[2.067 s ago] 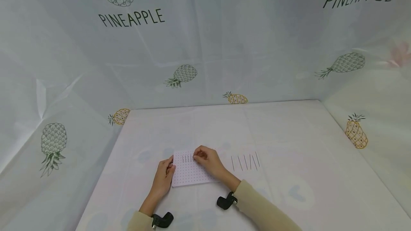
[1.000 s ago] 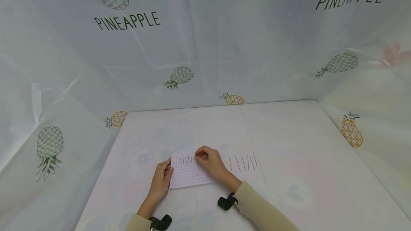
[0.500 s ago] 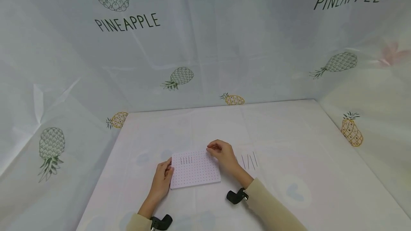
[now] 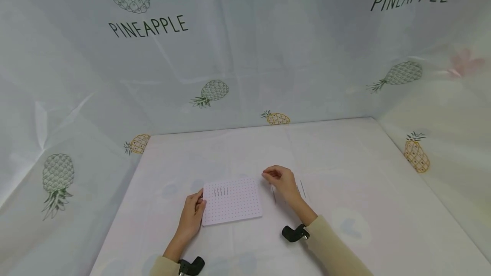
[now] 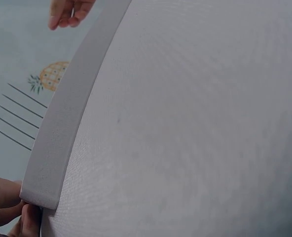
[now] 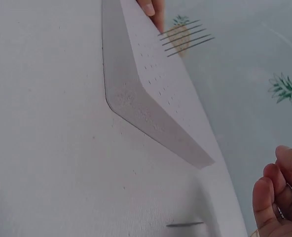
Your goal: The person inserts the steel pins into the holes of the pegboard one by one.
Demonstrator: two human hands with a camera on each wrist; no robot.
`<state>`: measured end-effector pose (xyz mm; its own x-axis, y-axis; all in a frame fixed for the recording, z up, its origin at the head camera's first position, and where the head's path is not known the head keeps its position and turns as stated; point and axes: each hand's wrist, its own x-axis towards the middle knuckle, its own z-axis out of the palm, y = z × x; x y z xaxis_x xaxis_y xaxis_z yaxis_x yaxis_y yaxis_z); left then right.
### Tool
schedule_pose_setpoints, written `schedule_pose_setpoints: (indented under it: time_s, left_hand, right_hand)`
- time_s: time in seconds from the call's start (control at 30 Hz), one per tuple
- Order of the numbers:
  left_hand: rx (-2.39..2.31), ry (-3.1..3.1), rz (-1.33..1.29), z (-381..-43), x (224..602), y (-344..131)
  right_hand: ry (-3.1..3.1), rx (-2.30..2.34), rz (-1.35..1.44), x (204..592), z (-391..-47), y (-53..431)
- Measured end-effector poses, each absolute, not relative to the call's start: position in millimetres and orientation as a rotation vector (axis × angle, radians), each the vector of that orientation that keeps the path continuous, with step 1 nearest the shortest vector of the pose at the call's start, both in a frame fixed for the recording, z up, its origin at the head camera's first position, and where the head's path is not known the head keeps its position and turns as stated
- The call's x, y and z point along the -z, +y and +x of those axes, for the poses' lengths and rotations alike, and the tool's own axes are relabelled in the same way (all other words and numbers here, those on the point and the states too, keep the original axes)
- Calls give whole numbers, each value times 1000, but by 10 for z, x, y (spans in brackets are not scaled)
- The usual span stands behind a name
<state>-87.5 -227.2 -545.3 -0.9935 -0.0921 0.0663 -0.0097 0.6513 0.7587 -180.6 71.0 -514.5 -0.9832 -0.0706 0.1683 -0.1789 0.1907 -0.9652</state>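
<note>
My left hand (image 4: 190,214) grips the left edge of a pale board (image 4: 234,208) dotted with a grid of small holes. The left wrist view has its fingers (image 5: 8,195) around the board's corner. A row of thin dark rods (image 4: 221,191) stands upright in the board's far left part. To the right of the board, my right hand (image 4: 284,184) hangs in the air, fingers loosely curled, with nothing visible between them. Below it lie several loose thin rods (image 4: 274,196), partly hidden by the hand. One loose rod (image 6: 185,224) also shows in the right wrist view.
The table is covered with a white printed cloth (image 4: 326,148). Behind and at the sides hang pale curtains (image 4: 245,54) with pineapple prints. A black wrist camera (image 4: 294,233) sits on the right wrist, another black camera (image 4: 192,266) on the left.
My right hand has left the row of upright rods and moved rightward past the board's edge, over the loose rods. The left hand keeps its grip on the board.
</note>
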Motion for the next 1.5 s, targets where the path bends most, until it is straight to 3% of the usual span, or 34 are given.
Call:
schedule_pose_setpoints:
  time_s: [0.57,1.5]
  left_hand:
    - [1309,-2744,103,-869,5446,-2272]
    - [1294,-2736,75,-892,5477,-2278]
  right_hand:
    - [-2375,-1861,87,5129,-1695,1198]
    - [-2415,-1447,-212,5438,-1465,1624]
